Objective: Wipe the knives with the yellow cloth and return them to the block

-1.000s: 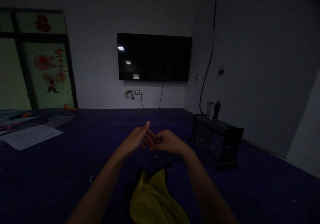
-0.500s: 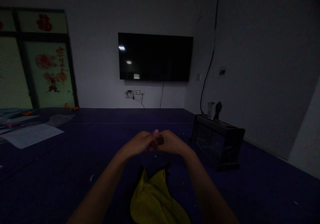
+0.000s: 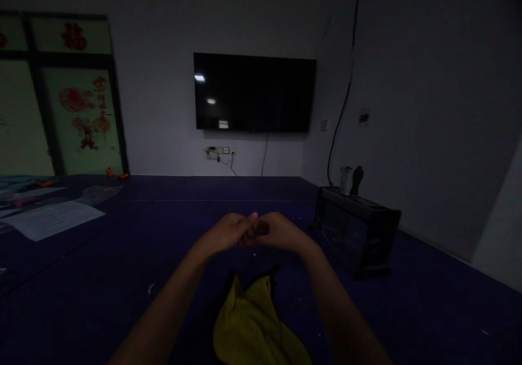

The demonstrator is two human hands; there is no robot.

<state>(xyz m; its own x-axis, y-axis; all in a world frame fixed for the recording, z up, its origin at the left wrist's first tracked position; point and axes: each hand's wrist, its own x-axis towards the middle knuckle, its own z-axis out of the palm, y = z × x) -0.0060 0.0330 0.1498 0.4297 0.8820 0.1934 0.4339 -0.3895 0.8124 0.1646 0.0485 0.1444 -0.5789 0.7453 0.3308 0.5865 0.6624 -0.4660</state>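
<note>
My left hand point(image 3: 231, 231) and my right hand point(image 3: 278, 231) meet above the table, fingers curled in and touching each other. The left thumb points up where the two hands join. Whether something small is between the fingers is hidden by the hands and the dim light. Below them, between my forearms, a crumpled yellow-green cloth point(image 3: 255, 321) lies on the purple tabletop point(image 3: 134, 251). A dark edge or object shows beside the cloth's far corners, too dim to name. Neither hand touches the cloth.
At the right stands a dark, clear-sided case point(image 3: 342, 232), carrying a glass point(image 3: 345, 180) and a dark bottle-shaped object point(image 3: 356, 181). Printed paper point(image 3: 57, 220) and clear plastic point(image 3: 98, 193) lie at the left. Small white scraps dot the tabletop. A television point(image 3: 255, 93) hangs on the wall.
The hands stay joined in nearly the same place, with the right fingers shifting slightly. The cloth and case have not moved; the view shifts very slightly.
</note>
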